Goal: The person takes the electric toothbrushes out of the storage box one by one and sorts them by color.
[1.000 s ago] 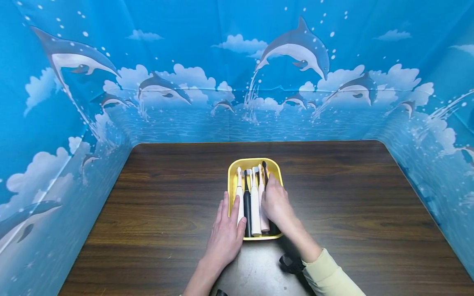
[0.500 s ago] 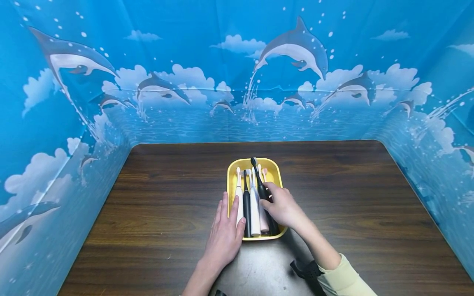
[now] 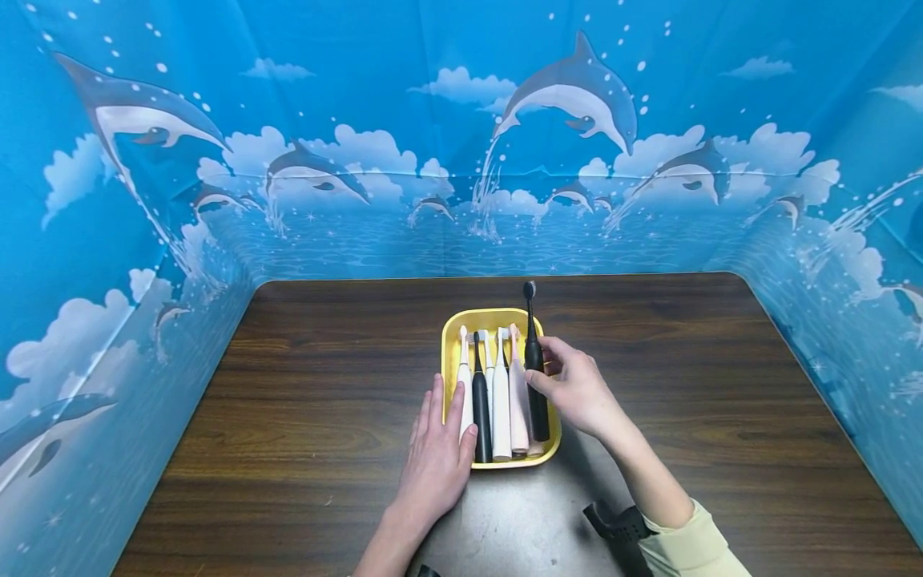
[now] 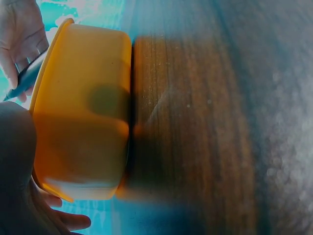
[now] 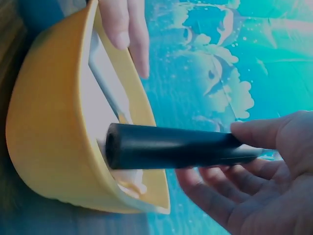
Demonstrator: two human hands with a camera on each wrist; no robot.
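Note:
A yellow bin (image 3: 554, 449) holds several electric toothbrushes in a row, among them a white one (image 3: 501, 413), a pink one (image 3: 518, 417) and a black one (image 3: 481, 417). My right hand (image 3: 580, 393) pinches another black electric toothbrush (image 3: 535, 377) by its handle, thumb on one side and fingers on the other. That toothbrush is raised over the bin's right side, head pointing away; the right wrist view shows its handle's bottom end above the rim. Along the bin's left side, my left hand (image 3: 438, 461) rests with straight fingers, thumb near the front corner.
The bin stands on a dark wood-grain table (image 3: 324, 385), near a grey shiny patch (image 3: 505, 521) at the front. A blue dolphin-print cloth (image 3: 404, 232) rises behind and at both sides. A black wrist strap (image 3: 616, 521) hangs by the right sleeve.
My right hand has lifted the black toothbrush from among the others and moved it up and to the right. Toothbrushes beside it have shifted slightly. The left hand stays in place.

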